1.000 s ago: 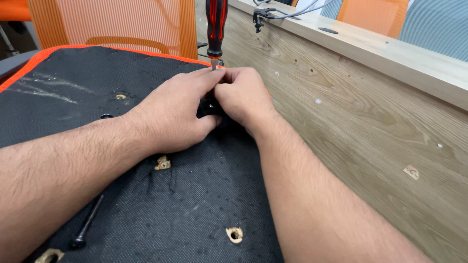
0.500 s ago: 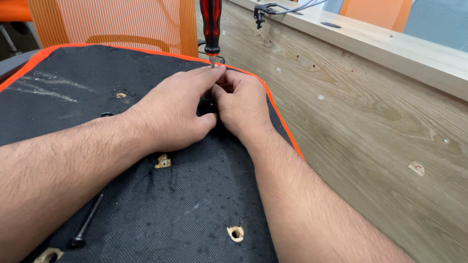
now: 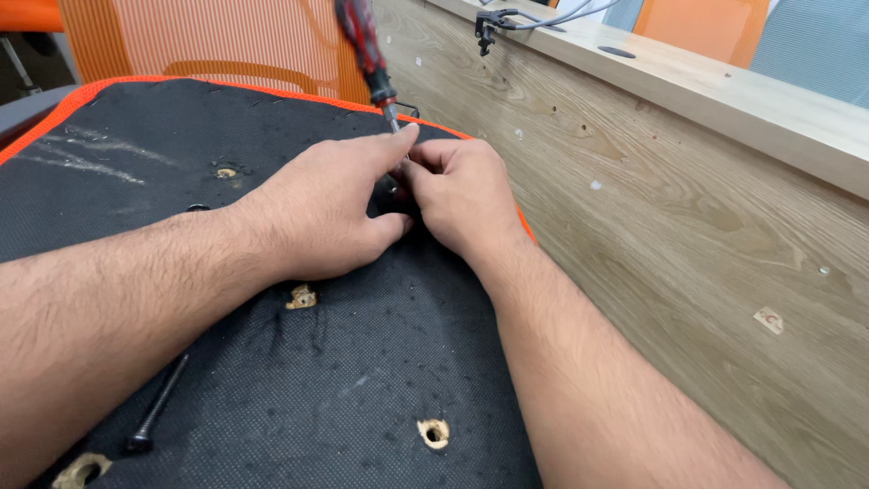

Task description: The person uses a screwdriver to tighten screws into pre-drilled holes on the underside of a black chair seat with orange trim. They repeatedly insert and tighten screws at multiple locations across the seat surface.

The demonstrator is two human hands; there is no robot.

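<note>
Wood floor (image 3: 688, 235) fills right of frame; black fabric seat base (image 3: 272, 380) w/ orange edging fills left. Screwdriver (image 3: 367, 54) top centre, tip betw. both hands. Left hand (image 3: 321, 213) & right hand (image 3: 462, 195) pressed together, fingers pinching at tip.

Both arms are bare all the way up, no sleeves, gloves, watch or rings showing. Hairy forearms, left hand (image 3: 330, 213) mid-frame, right hand (image 3: 466, 195) just beside it, short trimmed nails.
</note>
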